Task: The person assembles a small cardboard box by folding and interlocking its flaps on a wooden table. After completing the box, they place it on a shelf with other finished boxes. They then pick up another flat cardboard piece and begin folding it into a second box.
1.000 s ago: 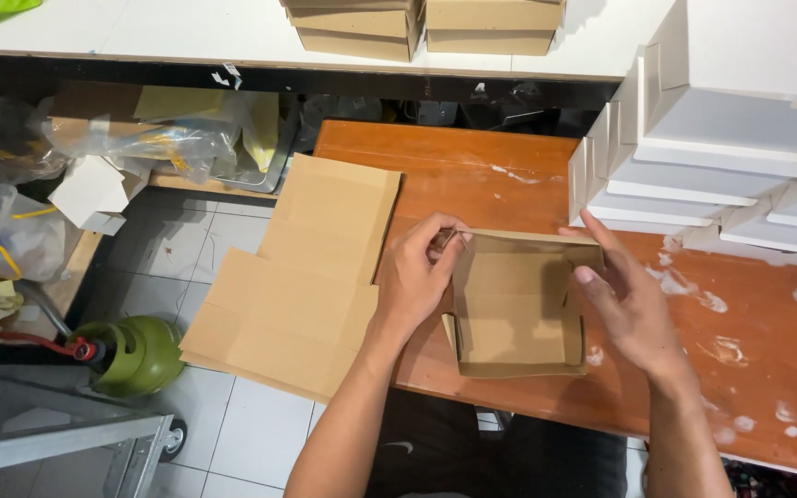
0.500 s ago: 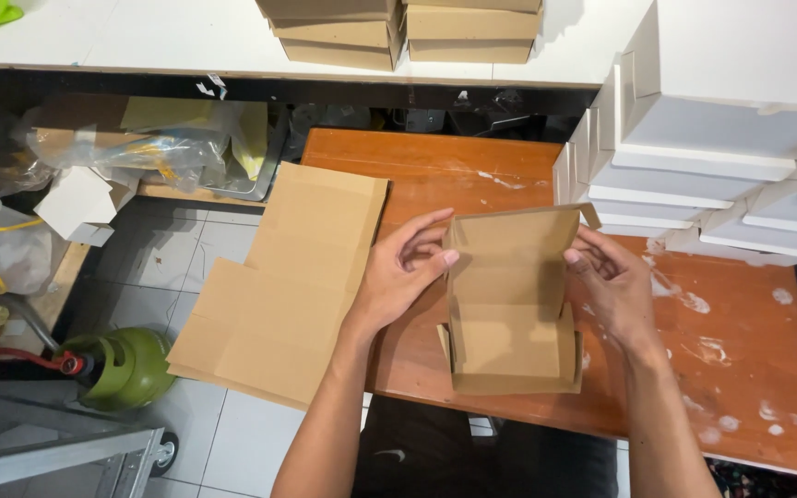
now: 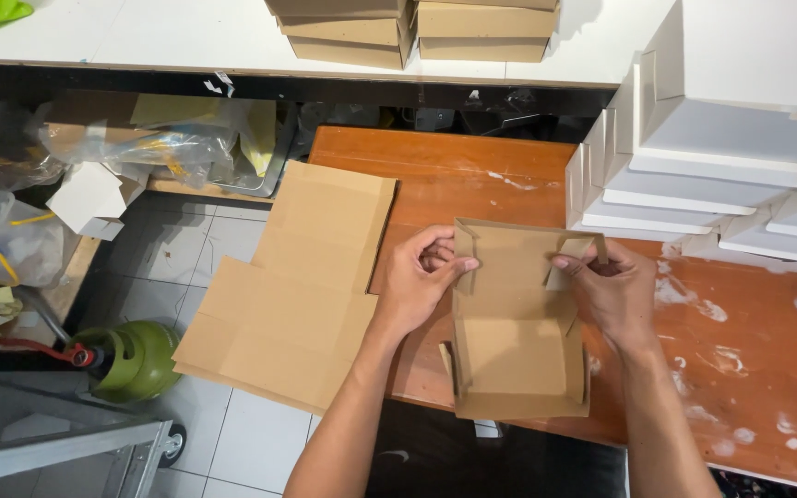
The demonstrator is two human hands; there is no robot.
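A brown cardboard box (image 3: pixel 517 343), half folded with its lid flap raised toward the back, rests on the orange-brown wooden table (image 3: pixel 749 369). My left hand (image 3: pixel 420 281) pinches the small side tab at the lid's left edge. My right hand (image 3: pixel 609 288) pinches the matching tab at the lid's right edge. Both tabs are bent inward. The box's side walls stand up and its inside is bare.
A stack of flat brown cardboard blanks (image 3: pixel 297 286) hangs over the table's left edge. White folded boxes (image 3: pixel 731 138) are piled at the right. Finished brown boxes (image 3: pixel 417 32) sit on the white shelf behind. A green gas cylinder (image 3: pixel 136 360) stands on the tiled floor.
The lid flap has been raised and its two side tabs folded inward. Both hands moved from the box's side walls up to the lid's corners.
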